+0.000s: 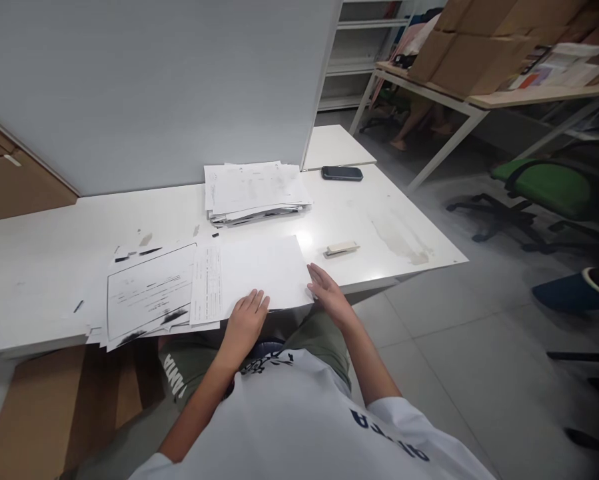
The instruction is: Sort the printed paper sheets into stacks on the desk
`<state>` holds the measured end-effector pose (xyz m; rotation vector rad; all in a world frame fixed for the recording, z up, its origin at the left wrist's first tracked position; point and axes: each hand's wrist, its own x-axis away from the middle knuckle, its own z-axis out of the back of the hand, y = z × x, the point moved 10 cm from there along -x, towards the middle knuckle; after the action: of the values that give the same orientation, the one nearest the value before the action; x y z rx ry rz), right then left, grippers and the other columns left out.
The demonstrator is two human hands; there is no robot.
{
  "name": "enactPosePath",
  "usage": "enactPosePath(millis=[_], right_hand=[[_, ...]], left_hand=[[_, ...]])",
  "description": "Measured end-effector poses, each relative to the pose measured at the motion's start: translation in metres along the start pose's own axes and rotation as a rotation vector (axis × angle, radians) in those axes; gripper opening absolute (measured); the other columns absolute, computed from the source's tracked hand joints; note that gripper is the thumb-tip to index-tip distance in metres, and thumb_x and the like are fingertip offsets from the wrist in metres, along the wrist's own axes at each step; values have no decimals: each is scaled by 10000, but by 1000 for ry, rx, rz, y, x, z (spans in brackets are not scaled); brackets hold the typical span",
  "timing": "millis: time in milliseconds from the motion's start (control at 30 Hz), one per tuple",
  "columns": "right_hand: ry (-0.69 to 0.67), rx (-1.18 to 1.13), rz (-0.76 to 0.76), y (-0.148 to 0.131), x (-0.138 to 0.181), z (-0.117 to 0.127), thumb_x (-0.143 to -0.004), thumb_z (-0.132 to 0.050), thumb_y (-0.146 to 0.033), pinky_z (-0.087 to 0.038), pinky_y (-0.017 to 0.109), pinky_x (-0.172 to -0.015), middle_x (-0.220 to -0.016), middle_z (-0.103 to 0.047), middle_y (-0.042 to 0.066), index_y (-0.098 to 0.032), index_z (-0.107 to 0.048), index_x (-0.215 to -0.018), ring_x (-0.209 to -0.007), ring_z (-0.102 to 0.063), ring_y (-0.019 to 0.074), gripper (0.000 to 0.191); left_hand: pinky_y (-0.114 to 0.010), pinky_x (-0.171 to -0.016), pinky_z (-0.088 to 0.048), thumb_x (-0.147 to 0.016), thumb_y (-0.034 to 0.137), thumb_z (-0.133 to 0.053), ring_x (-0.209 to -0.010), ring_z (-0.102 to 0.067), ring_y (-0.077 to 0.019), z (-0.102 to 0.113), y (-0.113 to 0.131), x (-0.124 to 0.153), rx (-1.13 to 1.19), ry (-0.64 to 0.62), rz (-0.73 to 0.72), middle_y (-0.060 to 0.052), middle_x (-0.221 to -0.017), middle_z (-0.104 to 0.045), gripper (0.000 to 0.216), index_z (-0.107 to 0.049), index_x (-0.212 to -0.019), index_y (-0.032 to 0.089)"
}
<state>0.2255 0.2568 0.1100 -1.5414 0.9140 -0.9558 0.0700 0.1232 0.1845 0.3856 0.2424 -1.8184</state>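
A blank white sheet of paper (262,267) lies at the front edge of the table, its left side meeting a strip of printed paper (206,283). My left hand (248,319) rests flat on the sheet's near edge, fingers stretched out. At the right edge of the same sheet is my right hand (326,293), fingers extended and thumb apart, touching the paper's side. Just beyond that hand sits a small cream stapler (342,249). Left of the blank sheet, printed pages with black smudges (149,290) lie in a loose, overlapping pile.
A thick stack of printed papers (256,190) stands at the back against a grey partition (179,87). A dark phone (342,173) lies right of it. Cardboard boxes (479,53) occupy another desk. A green chair (554,187) stands on the right; an open carton (44,407) sits below left.
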Motion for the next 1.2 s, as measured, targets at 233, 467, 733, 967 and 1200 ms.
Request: enactPosePath(millis=[233, 467, 733, 967, 1200], right_hand=[[58, -39, -63, 2, 0, 3, -689, -775, -515, -306, 496, -1189, -1503, -450, 62, -286, -580, -1343, -1446, -343, 271, 720], [186, 126, 61, -27, 5, 25, -786, -676, -488, -362, 508, -1146, -1418, -556, 85, -252, -627, -1291, -1347, -489, 286, 559], [470, 912, 494, -85, -9, 84, -904, -435, -259, -212, 605, -1168, -1387, -574, 84, -243, -606, -1272, -1378, -419, 270, 407], [361, 966, 671, -82, -26, 79, -802, -420, -59, -404, 498, -1060, -1215, -654, 85, -235, -673, -1150, -1157, -573, 243, 465], [441, 924, 710, -83, -22, 82, -796, -425, -45, -446, 450, -1007, -1191, -660, 69, -238, -680, -1133, -1133, -575, 234, 465]], left_hand=[[-455, -1043, -466, -990, 295, -461, -1328, -499, -299, -5, 8, -10, 50, -43, -56, -125, -1384, -581, 360, -582, -1304, 166], [-502, -1134, -367, -928, 66, -424, -1408, -400, -287, -21, -1, -10, 19, -138, -107, -74, -1472, -503, 498, -508, -1396, 216], [-484, -1123, -395, -944, 59, -385, -1380, -445, -268, -37, 21, -24, 40, -124, -182, -67, -1435, -543, 473, -552, -1363, 203], [-498, -1120, -401, -966, 102, -389, -1359, -472, -272, -44, 33, -43, 87, -80, -165, -73, -1412, -564, 426, -572, -1339, 194], [-527, -1147, -356, -967, 102, -363, -1348, -488, -243, -40, 32, -37, 230, 12, -19, -75, -1363, -606, 458, -525, -1383, 206]])
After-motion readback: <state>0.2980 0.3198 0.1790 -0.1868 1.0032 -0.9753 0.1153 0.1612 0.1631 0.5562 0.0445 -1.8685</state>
